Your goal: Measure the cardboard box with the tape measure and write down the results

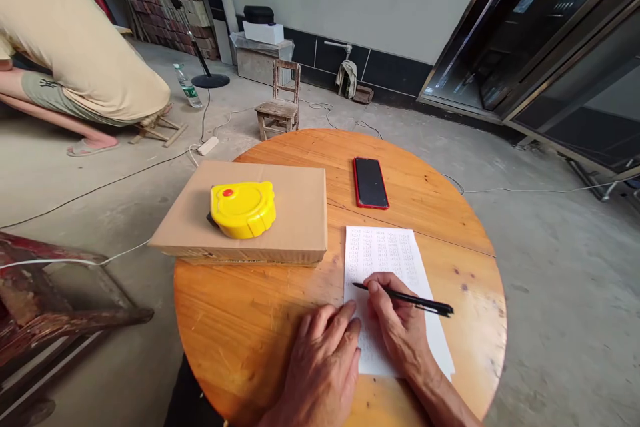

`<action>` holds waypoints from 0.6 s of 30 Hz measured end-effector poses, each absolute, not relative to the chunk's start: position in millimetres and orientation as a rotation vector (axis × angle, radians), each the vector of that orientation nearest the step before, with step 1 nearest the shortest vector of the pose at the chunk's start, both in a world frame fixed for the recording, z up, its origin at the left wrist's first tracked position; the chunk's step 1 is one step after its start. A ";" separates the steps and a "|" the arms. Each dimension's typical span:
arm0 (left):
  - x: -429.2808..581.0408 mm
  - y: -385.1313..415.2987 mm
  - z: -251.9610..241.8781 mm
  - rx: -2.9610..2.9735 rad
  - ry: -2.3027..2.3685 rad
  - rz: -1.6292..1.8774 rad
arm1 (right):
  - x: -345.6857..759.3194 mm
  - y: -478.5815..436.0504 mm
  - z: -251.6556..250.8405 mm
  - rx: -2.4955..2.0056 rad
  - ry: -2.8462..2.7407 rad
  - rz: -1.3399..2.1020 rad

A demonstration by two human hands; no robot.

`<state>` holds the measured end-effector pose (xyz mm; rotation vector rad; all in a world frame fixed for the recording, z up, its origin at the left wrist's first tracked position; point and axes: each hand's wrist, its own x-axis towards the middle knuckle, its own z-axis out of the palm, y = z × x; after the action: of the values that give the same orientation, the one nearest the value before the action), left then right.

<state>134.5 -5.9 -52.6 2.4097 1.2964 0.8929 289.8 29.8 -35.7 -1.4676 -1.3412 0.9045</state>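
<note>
A black pen (419,300) is gripped in my right hand (400,323), its tip over the left part of a white paper sheet (383,347). Rows of small handwritten characters fill the sheet's upper half; I cannot tell whether the tip touches it. My left hand (325,360) lies flat, palm down, on the round wooden table (235,320), fingertips at the paper's left edge. Beyond the sheet lies a phone (371,183) with a red edge. To the left, a yellow tape measure (243,209) with a red button rests on a cardboard box (300,213).
Behind the table stands a small wooden chair (280,107). A person (75,47) bends low on a stool at the left, near a water bottle (189,88) and a black round stand base (211,81). Cables and a power strip (208,146) lie on the floor.
</note>
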 end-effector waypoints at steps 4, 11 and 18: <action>133.4 -5.8 -57.3 2.481 1.285 0.839 | 291.4 30.0 -36.6 -1.463 -1.273 0.972; 137.2 -7.1 -63.4 2.444 1.271 0.912 | 286.8 30.4 -36.1 -1.480 -1.416 0.871; 137.2 -6.2 -56.6 2.415 1.269 0.847 | 287.4 29.9 -37.5 -1.511 -1.504 0.773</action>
<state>137.2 -6.2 -56.6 2.4151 1.2694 0.8471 287.4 29.9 -37.5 -1.5111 -1.5035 0.7735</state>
